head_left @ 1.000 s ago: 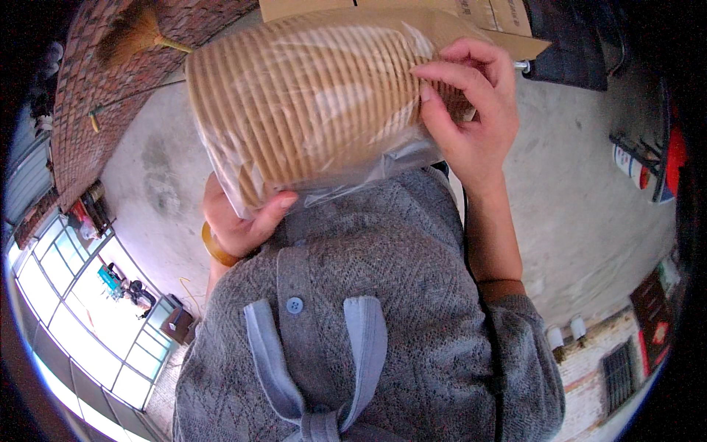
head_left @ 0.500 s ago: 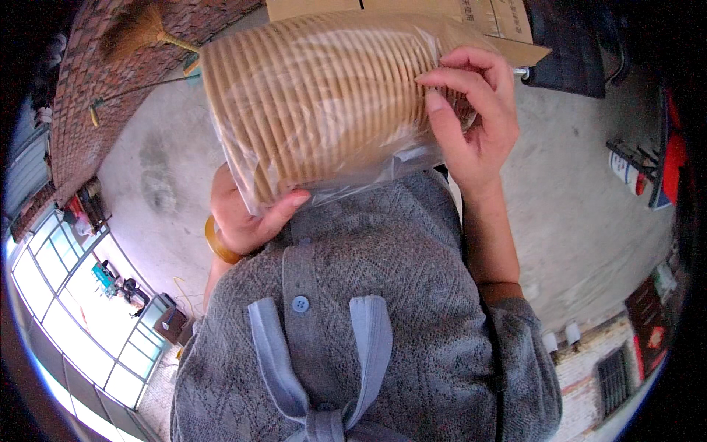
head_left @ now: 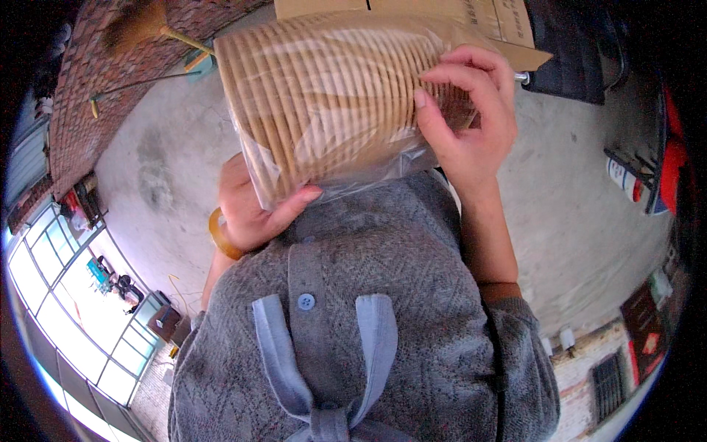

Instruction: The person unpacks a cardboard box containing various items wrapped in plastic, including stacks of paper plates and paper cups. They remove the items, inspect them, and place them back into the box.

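In front of my chest is a clear plastic bag (head_left: 368, 173) wrapped around a long stack of nested brown paper bowls (head_left: 324, 96), their rims forming close ridges. My left hand (head_left: 254, 206) grips the lower left end, thumb laid over the film and its other fingers mostly hidden beneath or behind the pack. At the right end my right hand (head_left: 475, 110) has its thumb and fingertips bent in against the plastic, close to the last rims. Whether it pinches a fold of film there is hard to see.
Beyond the pack stands an open cardboard box (head_left: 508, 26) beside a dark chair (head_left: 563, 55). A broom (head_left: 143, 29) leans by the brick wall (head_left: 96, 81) at the far left. Concrete floor (head_left: 589, 191) spreads around me.
The pack's left end has shifted right, and my left hand has moved slightly right with it. My right thumb has slid a little left along the plastic.
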Motion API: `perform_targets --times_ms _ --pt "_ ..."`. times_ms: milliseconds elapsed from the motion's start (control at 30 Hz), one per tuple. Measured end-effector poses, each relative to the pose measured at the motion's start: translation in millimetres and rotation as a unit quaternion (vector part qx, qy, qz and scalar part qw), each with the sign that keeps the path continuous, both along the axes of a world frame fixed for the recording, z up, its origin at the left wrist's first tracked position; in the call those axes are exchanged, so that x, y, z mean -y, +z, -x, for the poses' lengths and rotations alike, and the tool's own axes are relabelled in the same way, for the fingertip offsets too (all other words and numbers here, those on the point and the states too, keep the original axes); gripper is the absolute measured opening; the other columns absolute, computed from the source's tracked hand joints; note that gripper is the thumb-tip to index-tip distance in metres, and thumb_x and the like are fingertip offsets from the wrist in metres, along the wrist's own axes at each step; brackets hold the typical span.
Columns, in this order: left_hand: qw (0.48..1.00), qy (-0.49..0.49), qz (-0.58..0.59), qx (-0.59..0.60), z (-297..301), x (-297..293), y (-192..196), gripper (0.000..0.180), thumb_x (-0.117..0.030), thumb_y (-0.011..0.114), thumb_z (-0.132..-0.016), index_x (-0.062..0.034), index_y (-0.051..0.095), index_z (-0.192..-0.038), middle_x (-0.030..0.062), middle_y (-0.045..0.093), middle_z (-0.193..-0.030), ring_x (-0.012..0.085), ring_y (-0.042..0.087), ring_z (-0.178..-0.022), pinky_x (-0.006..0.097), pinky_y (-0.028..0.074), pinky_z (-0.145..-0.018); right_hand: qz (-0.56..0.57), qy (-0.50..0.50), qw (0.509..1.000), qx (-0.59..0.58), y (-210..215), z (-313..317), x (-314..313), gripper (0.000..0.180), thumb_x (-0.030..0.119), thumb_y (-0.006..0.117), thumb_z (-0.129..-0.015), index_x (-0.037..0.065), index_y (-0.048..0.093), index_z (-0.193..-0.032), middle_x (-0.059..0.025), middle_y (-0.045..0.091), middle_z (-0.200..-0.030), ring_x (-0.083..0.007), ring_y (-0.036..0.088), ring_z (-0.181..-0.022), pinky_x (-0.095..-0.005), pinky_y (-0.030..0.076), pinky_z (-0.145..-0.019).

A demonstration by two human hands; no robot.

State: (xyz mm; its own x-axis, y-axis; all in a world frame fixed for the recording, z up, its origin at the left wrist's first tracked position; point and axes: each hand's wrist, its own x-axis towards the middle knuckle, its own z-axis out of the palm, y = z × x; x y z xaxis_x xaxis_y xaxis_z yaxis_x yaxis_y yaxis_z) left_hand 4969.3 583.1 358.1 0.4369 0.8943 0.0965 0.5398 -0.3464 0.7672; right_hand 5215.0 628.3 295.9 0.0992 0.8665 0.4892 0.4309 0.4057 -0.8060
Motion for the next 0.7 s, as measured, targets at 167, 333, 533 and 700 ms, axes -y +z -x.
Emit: perform_targets --times_ms 167,333,533,700 --pt "1.000 0.024 -0.003 0.011 -5 3 -3 0.030 -0.022 0.076 -0.069 -0.0003 0.065 -0.088 0.0137 0.065 -0.088 0.0321 0.063 -0.076 0.036 0.048 -0.065 -0.015 0.024 1.000 0.010 2 0 0 0.025 0.004 0.066 -0.062 0.016 0.069 -0.084 -0.0046 0.056 -0.091 -0.0206 0.050 -0.079 -0.0304 0.042 -0.070" --pt "0.999 0.019 -0.025 0.016 -7 1 -2 0.030 -0.022 0.076 -0.070 0.0001 0.065 -0.087 0.0140 0.065 -0.087 0.0318 0.063 -0.075 0.035 0.048 -0.063 -0.016 0.037 0.999 0.020 4 0 -1 0.025 0.004 0.065 -0.062 0.016 0.069 -0.084 -0.0038 0.056 -0.091 -0.0196 0.049 -0.077 -0.0304 0.040 -0.068" --pt "0.998 -0.015 -0.058 -0.011 -8 -2 0 0.027 -0.020 0.076 -0.069 -0.0004 0.065 -0.083 0.0140 0.064 -0.086 0.0311 0.063 -0.074 0.035 0.048 -0.061 -0.020 0.040 0.999 0.019 0 -2 -2 0.024 0.005 0.065 -0.062 0.015 0.069 -0.084 -0.0054 0.056 -0.091 -0.0208 0.049 -0.078 -0.0306 0.041 -0.068" --pt "0.997 -0.023 -0.074 -0.002 -15 -4 -5 0.027 -0.019 0.077 -0.067 -0.0006 0.064 -0.082 0.0134 0.064 -0.084 0.0308 0.062 -0.073 0.035 0.048 -0.060 -0.018 0.048 0.998 -0.023 1 -7 0 0.021 0.009 0.068 -0.062 0.011 0.068 -0.082 -0.0078 0.056 -0.091 -0.0226 0.052 -0.083 -0.0306 0.042 -0.071"
